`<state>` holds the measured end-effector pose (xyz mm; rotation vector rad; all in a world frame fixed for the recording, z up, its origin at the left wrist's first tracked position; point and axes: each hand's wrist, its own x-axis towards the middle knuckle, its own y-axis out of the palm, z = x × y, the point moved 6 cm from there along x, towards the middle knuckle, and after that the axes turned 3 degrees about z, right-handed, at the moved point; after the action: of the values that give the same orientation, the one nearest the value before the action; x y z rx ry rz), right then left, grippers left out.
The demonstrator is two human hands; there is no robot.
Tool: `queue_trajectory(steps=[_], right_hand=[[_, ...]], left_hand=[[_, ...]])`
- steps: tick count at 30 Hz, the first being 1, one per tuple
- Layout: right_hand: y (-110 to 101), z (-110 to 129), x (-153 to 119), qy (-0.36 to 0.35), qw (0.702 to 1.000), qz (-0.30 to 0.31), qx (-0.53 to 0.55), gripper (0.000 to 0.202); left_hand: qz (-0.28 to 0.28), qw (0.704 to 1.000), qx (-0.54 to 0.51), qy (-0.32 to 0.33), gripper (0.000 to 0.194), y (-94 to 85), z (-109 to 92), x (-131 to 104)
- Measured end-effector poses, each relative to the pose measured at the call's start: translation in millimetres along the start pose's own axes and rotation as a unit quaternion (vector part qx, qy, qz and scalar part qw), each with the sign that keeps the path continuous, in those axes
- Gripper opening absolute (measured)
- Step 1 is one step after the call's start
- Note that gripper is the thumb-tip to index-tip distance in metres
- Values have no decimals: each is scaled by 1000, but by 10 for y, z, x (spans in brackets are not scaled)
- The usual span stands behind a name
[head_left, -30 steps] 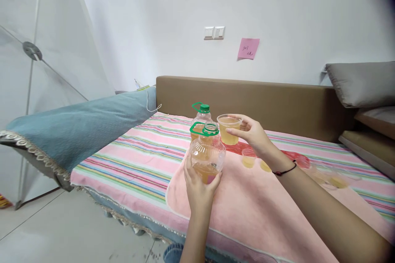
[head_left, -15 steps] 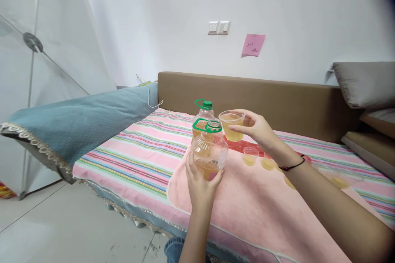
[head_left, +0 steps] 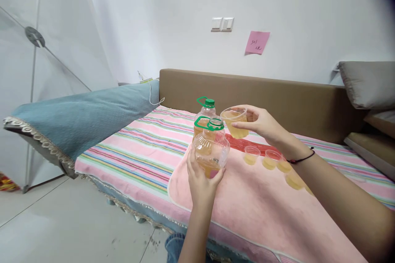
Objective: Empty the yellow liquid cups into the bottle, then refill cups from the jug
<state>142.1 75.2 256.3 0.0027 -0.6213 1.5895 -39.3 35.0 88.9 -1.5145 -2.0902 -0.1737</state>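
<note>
My left hand [head_left: 202, 178] is wrapped round the lower part of a clear plastic bottle [head_left: 212, 148], which has a green handle ring, an uncapped mouth and yellowish liquid low inside. In my right hand [head_left: 262, 121] is a clear plastic cup [head_left: 236, 127] of yellow liquid, gripped by the side and tilted toward the bottle's mouth. Right behind the first bottle stands a second bottle [head_left: 207, 109] with a green cap on, partly hidden. Several small clear cups [head_left: 251, 157] with yellow liquid stand in a row under my right forearm, which covers some of them.
A pink mat [head_left: 247, 205] lies over the striped cloth [head_left: 129, 144], with a red strip [head_left: 237, 143] behind the cups. A brown backrest [head_left: 247, 90] runs along the wall. Grey cushions [head_left: 368, 84] are piled at right, and a blue-covered armrest [head_left: 89, 111] slopes at left.
The cup in my right hand has tipped further toward the bottle's mouth. My left hand keeps its hold on the bottle. The view has shifted slightly, and more of the small cups show.
</note>
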Motion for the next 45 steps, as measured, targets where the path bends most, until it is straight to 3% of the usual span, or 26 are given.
queue_trajectory(steps=[22, 45], right_hand=[[-67, 82, 117, -2, 996, 48, -75, 41], [-83, 242, 179, 17, 982, 93, -163, 49]], left_hand=[[8, 1000, 5, -6, 100, -26, -21, -7], [18, 1000, 7, -10, 100, -24, -30, -1]])
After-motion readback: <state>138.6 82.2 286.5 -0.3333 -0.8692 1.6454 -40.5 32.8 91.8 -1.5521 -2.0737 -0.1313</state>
